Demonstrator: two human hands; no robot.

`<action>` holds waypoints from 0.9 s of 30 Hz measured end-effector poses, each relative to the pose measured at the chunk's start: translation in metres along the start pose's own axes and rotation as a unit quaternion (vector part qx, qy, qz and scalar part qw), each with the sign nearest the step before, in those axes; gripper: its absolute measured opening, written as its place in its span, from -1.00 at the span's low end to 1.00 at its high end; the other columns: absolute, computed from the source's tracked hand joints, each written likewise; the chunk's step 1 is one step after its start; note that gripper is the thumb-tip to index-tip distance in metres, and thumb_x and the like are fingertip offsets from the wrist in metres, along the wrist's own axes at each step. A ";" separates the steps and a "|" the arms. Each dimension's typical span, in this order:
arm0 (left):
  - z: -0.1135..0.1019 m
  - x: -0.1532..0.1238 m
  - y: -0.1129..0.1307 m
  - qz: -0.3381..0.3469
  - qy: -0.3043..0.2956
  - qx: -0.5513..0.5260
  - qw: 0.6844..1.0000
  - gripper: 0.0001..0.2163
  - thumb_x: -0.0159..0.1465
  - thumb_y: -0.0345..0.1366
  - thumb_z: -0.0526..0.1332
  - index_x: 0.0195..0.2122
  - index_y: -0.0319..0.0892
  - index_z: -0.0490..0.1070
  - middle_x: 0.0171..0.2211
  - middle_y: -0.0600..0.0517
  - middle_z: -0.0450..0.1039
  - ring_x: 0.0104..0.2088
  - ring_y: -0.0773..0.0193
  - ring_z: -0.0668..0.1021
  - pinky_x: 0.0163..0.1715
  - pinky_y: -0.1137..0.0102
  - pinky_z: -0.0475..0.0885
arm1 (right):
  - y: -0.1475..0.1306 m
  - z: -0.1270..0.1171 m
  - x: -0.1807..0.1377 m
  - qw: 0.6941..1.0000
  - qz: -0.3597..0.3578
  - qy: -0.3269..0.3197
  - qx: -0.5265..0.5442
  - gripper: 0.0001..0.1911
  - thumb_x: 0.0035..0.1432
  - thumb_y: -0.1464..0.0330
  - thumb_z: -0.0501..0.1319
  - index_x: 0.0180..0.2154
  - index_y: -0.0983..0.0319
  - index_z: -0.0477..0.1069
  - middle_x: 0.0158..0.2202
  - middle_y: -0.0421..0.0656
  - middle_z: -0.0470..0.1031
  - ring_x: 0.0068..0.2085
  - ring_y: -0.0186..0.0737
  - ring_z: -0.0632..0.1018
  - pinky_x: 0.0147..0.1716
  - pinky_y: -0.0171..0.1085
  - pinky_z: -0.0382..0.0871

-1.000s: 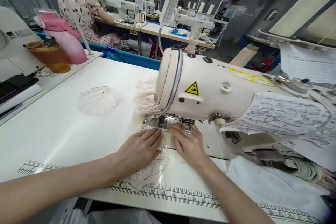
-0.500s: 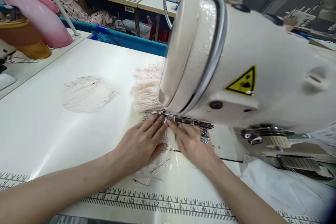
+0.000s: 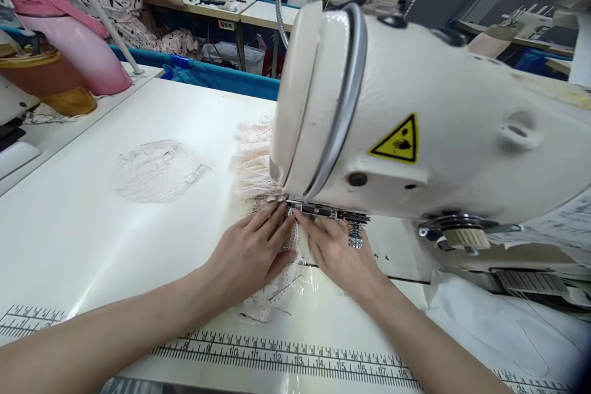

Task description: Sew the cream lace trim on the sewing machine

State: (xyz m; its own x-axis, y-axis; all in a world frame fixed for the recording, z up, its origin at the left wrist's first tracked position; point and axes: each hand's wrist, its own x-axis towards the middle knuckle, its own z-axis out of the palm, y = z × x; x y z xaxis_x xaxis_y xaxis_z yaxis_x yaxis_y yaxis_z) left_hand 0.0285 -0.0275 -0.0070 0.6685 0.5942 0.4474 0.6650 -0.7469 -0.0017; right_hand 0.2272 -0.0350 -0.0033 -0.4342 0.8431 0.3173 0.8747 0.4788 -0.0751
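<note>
My left hand (image 3: 252,249) lies flat with its fingers stretched out on a piece of white lace (image 3: 272,292), fingertips right at the presser foot (image 3: 307,208) of the cream sewing machine (image 3: 415,129). My right hand (image 3: 339,252) rests flat on the same lace just to the right, fingers pointing at the foot. The two hands nearly touch. Behind the machine head, pale pink lace (image 3: 253,157) is bunched up.
A separate round lace piece (image 3: 154,169) lies on the white table (image 3: 92,228) to the left. A printed ruler (image 3: 286,360) runs along the front edge. A pink bottle (image 3: 74,31) and brown bowl (image 3: 50,77) stand far left. Another person sits at a machine behind.
My head has moved closer and lower since a second ago, so the machine fills more of the view. Both hands stay flat on the lace at the foot, barely shifted.
</note>
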 end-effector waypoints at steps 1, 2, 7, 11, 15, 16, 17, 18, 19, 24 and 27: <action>0.000 0.000 0.000 -0.002 -0.002 -0.003 1.000 -0.59 0.40 -0.17 0.04 0.12 -0.37 0.34 0.10 -0.20 0.41 0.14 -0.02 0.42 0.03 0.16 0.46 | 0.000 -0.001 0.001 1.000 -0.002 0.000 -0.001 -0.62 0.31 0.37 0.01 0.11 0.02 0.35 -0.17 -0.12 0.55 -0.11 -0.14 0.52 -0.03 -0.10 0.34; 0.000 0.000 0.000 -0.004 -0.003 -0.006 1.000 -0.59 0.39 -0.16 0.04 0.12 -0.36 0.34 0.10 -0.20 0.40 0.14 -0.02 0.42 0.02 0.16 0.46 | 0.001 -0.001 0.002 1.000 -0.002 0.000 -0.005 -0.62 0.32 0.37 0.01 0.11 0.01 0.35 -0.16 -0.12 0.55 -0.09 -0.13 0.52 -0.03 -0.08 0.34; 0.000 0.001 -0.001 -0.003 -0.001 -0.014 1.000 -0.60 0.39 -0.17 0.06 0.11 -0.37 0.35 0.09 -0.20 0.42 0.13 -0.03 0.43 0.00 0.15 0.48 | 0.000 -0.001 -0.001 1.000 -0.008 0.002 -0.024 -0.59 0.29 0.40 0.03 0.14 0.04 0.33 -0.11 -0.08 0.55 -0.02 -0.10 0.50 0.00 -0.05 0.33; 0.001 0.001 -0.001 -0.015 -0.001 -0.028 1.000 -0.60 0.39 -0.18 0.05 0.13 -0.34 0.34 0.10 -0.19 0.40 0.16 -0.02 0.41 0.03 0.13 0.46 | 0.001 0.001 -0.003 1.000 -0.005 0.004 -0.016 -0.58 0.27 0.40 0.07 0.15 0.07 0.31 -0.08 -0.06 0.55 0.00 -0.09 0.50 0.03 -0.04 0.31; 0.001 0.001 -0.003 -0.016 0.002 -0.031 0.999 -0.59 0.39 -0.17 0.06 0.14 -0.33 0.33 0.11 -0.18 0.40 0.15 -0.02 0.41 0.03 0.13 0.46 | 0.000 -0.001 -0.001 1.000 -0.003 0.012 -0.012 -0.61 0.29 0.38 0.06 0.13 0.07 0.32 -0.08 -0.07 0.54 -0.01 -0.11 0.49 0.03 -0.07 0.30; 0.000 0.001 -0.003 -0.011 0.002 -0.031 0.999 -0.60 0.39 -0.17 0.06 0.14 -0.33 0.33 0.10 -0.18 0.41 0.15 -0.02 0.42 0.03 0.13 0.46 | 0.000 -0.001 -0.001 1.000 -0.003 0.014 -0.013 -0.61 0.29 0.38 0.05 0.13 0.06 0.33 -0.09 -0.08 0.54 -0.02 -0.12 0.49 0.02 -0.08 0.29; -0.001 0.001 -0.004 -0.006 0.002 -0.031 0.999 -0.61 0.39 -0.18 0.07 0.12 -0.33 0.35 0.09 -0.18 0.42 0.15 -0.01 0.42 0.04 0.14 0.46 | 0.000 -0.002 -0.001 1.000 -0.004 0.014 -0.014 -0.61 0.29 0.39 0.05 0.12 0.06 0.34 -0.09 -0.08 0.54 -0.03 -0.12 0.49 0.01 -0.09 0.29; -0.003 0.001 -0.004 0.000 0.003 -0.033 0.999 -0.63 0.38 -0.19 0.08 0.10 -0.33 0.37 0.08 -0.17 0.43 0.14 0.00 0.43 0.04 0.14 0.46 | 0.001 -0.002 -0.001 1.000 -0.005 0.014 -0.015 -0.61 0.29 0.40 0.05 0.12 0.06 0.34 -0.10 -0.09 0.55 -0.04 -0.12 0.49 0.00 -0.10 0.28; -0.005 0.001 -0.004 0.004 0.005 -0.035 0.999 -0.65 0.38 -0.20 0.09 0.08 -0.31 0.39 0.07 -0.15 0.44 0.13 0.01 0.44 0.04 0.14 0.46 | 0.001 -0.002 -0.001 1.000 -0.006 0.012 -0.017 -0.61 0.29 0.40 0.04 0.11 0.06 0.35 -0.12 -0.09 0.55 -0.06 -0.12 0.49 -0.01 -0.11 0.28; -0.014 0.001 -0.003 0.030 0.017 -0.051 0.998 -0.68 0.37 -0.19 0.12 0.05 -0.25 0.42 0.02 -0.09 0.49 0.05 0.05 0.51 -0.05 0.15 0.51 | 0.006 -0.003 -0.003 0.998 0.004 0.017 -0.053 -0.66 0.28 0.41 0.02 -0.01 0.10 0.46 -0.42 -0.14 0.52 -0.29 -0.14 0.49 -0.23 -0.17 0.28; -0.016 0.001 -0.006 0.043 0.030 -0.060 0.997 -0.66 0.36 -0.16 0.12 0.04 -0.26 0.44 0.00 -0.10 0.50 0.04 0.04 0.52 -0.02 0.14 0.49 | 0.015 -0.008 -0.002 0.994 0.049 0.032 -0.090 -0.71 0.26 0.37 0.03 -0.29 0.19 0.54 -0.51 -0.10 0.47 -0.39 -0.13 0.45 -0.30 -0.15 0.27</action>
State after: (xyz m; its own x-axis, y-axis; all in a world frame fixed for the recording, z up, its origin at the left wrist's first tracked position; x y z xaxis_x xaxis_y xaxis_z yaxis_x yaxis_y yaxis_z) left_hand 0.0201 -0.0277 0.0080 0.6979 0.5098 0.5031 0.5591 -0.8268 0.0623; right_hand 0.2427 -0.0314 0.0028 -0.3357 0.8635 0.3763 0.9390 0.3386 0.0606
